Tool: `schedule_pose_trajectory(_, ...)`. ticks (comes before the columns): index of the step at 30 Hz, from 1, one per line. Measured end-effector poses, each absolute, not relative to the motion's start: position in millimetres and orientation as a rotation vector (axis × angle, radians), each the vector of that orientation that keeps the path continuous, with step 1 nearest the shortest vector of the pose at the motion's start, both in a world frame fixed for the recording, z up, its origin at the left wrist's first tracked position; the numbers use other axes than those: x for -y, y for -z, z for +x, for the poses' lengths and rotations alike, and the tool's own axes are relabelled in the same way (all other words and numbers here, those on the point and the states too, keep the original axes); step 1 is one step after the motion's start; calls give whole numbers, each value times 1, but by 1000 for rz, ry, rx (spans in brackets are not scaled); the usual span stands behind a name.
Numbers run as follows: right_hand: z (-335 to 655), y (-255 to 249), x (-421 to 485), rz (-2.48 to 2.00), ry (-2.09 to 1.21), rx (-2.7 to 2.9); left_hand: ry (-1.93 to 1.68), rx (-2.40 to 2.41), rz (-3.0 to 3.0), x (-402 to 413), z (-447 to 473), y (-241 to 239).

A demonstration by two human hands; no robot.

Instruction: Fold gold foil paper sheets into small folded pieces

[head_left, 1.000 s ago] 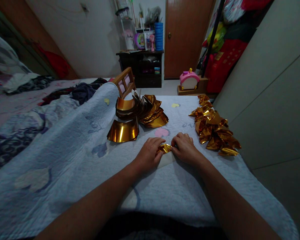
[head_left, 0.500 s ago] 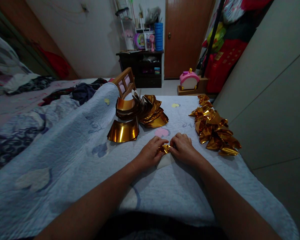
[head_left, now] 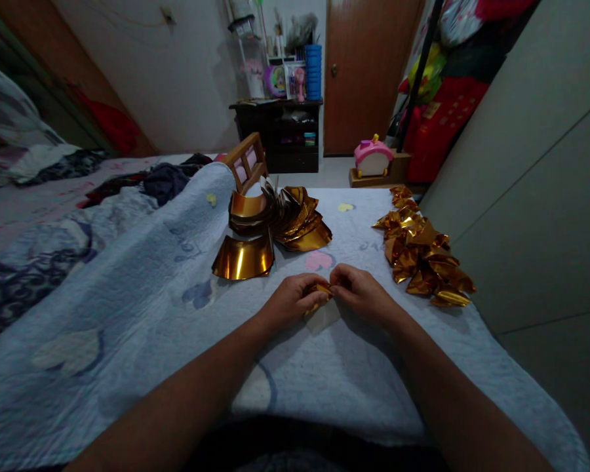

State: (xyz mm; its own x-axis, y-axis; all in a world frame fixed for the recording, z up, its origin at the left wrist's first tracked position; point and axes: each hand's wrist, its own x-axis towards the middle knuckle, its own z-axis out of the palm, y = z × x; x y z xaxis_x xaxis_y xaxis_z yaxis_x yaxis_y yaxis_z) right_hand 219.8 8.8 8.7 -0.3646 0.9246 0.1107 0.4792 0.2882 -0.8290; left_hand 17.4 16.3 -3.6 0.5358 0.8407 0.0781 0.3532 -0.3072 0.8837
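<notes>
A small piece of gold foil paper is held low over the quilt, mostly hidden by fingers. My left hand is closed around its left part, thumb and fingers pinching it. At its right end, the bent fingertips of my right hand pinch the paper's edge. Up and to the left lies a fanned stack of curved gold foil sheets, shiny and stiff-looking. Over to the right, a heap of folded gold foil pieces runs along the quilt's edge.
A pale blue quilt with heart shapes covers the surface in front of me. Cabinet panels rise close on the right. Beyond the far edge stand a pink toy house and a dark cabinet. Crumpled bedding lies left.
The gold paper has closed up and shows less between my hands. My right hand has shifted slightly left, its fingertips now meeting those of my left hand.
</notes>
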Motion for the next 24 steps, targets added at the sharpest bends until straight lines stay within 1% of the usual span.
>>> schedule_pose_trajectory(5,216,-7,-8,-1192,-1021,1887,-745,-949,1757,-15,20,4)
schedule_pose_trajectory(18,218,-15,-5,-1240,-1082,1911,-872,-1069,1869,-10,21,-3)
schedule_pose_trajectory(24,221,-15,-8,-1209,-1188,1875,-877,-1074,1840,-10,22,-5)
